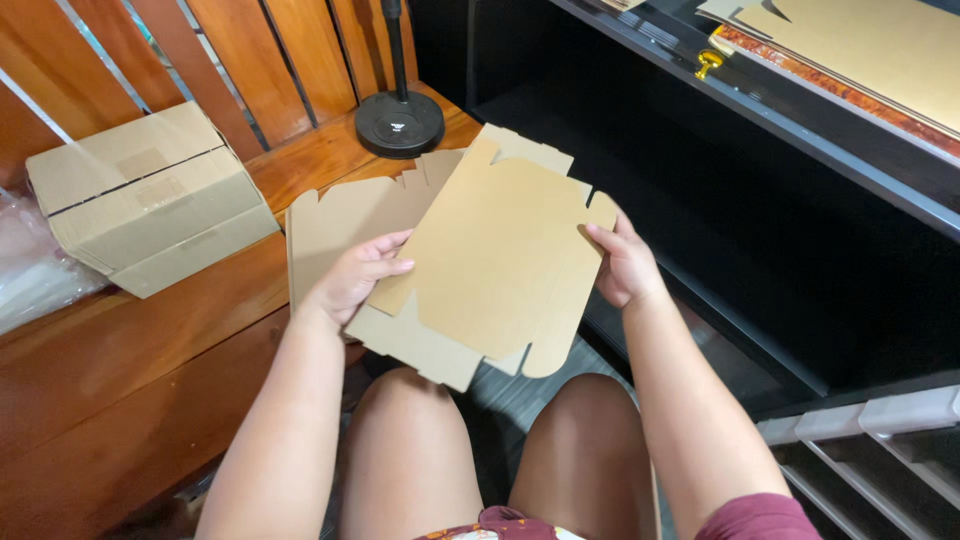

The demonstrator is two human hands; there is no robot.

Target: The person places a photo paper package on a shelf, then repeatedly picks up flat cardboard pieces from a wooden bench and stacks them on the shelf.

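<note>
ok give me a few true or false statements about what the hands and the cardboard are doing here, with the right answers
1. Both hands hold a flat cardboard sheet. True: the left hand grips its left edge, the right hand its right edge.
2. The sheet is already folded into a box. False: it is flat, with its tabs unfolded.
3. A taped cardboard box sits on the wooden bench. True.
4. The round black stand base rests on top of the taped box. False: it stands on the bench, apart from the box.
5. More flat cardboard lies on the bench behind the held sheet. True.
</note>
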